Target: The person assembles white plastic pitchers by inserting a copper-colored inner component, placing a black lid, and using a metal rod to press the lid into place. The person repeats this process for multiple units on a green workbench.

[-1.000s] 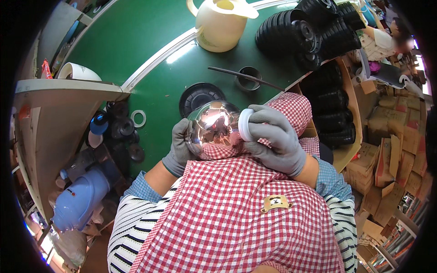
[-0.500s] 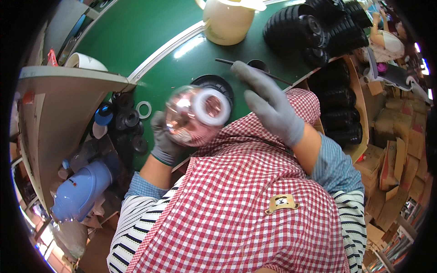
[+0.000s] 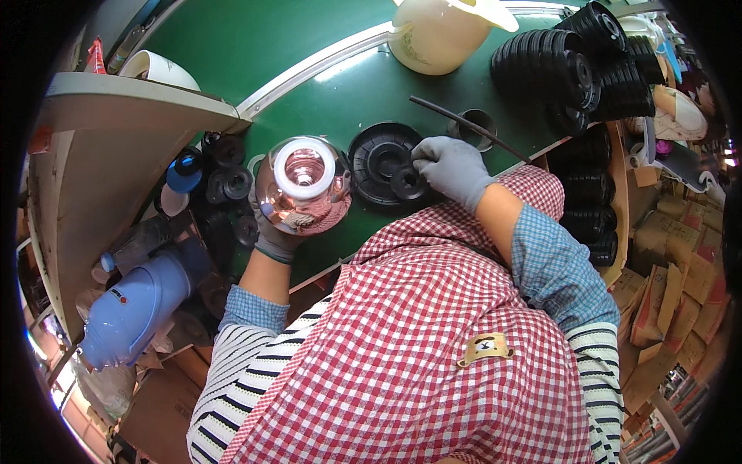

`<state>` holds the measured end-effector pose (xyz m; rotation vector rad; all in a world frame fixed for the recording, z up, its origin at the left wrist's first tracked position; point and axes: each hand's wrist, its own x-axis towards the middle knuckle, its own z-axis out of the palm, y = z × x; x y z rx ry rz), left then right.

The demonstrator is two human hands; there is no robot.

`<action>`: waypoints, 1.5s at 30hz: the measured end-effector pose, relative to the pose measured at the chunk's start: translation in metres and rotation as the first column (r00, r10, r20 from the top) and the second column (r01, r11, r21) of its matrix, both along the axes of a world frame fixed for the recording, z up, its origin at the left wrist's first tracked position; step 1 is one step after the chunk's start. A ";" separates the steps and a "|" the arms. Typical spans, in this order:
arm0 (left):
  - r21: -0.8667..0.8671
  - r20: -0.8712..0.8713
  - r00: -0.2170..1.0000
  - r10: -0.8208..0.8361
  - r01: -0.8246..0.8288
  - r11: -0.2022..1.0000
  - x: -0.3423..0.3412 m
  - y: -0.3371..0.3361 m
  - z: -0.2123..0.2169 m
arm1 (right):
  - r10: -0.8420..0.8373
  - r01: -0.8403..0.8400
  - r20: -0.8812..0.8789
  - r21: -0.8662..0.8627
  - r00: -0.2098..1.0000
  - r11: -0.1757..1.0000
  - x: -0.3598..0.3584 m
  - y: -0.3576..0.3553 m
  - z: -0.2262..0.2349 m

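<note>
Vessel: a rounded, mirror-bright, pinkish vessel (image 3: 303, 213) with a white ring (image 3: 330, 167) around its mouth, held above the table's near left part, mouth turned toward us. Left grey-gloved hand (image 3: 276, 242) grasps it from below and the side; most of its fingers are hidden. We judge the wall stiff, thin, light and slick, possibly fragile: best cradled by the lower body, not squeezed. Right grey-gloved hand (image 3: 454, 168): fingers bent over the rim of a ribbed black round disc (image 3: 372, 158), next to a small black ring (image 3: 397, 185) lying on it; we cannot tell whether they pinch anything. Edges: beyond the vessel, green tabletop (image 3: 340, 108) runs to a pale raised strip (image 3: 309, 69); left, a grey-white shelf board (image 3: 143, 89) limits swing. Right, a thin dark rod (image 3: 433, 107) crosses a dark cup (image 3: 485, 118), narrowing the right hand's room.
</note>
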<state>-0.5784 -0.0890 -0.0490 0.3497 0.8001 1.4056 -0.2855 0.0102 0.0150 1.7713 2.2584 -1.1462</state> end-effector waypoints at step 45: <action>-0.350 0.082 0.992 -0.098 0.121 0.929 0.014 0.006 0.017 | 0.460 -0.541 0.320 0.240 0.828 0.806 -0.040 0.004 -0.009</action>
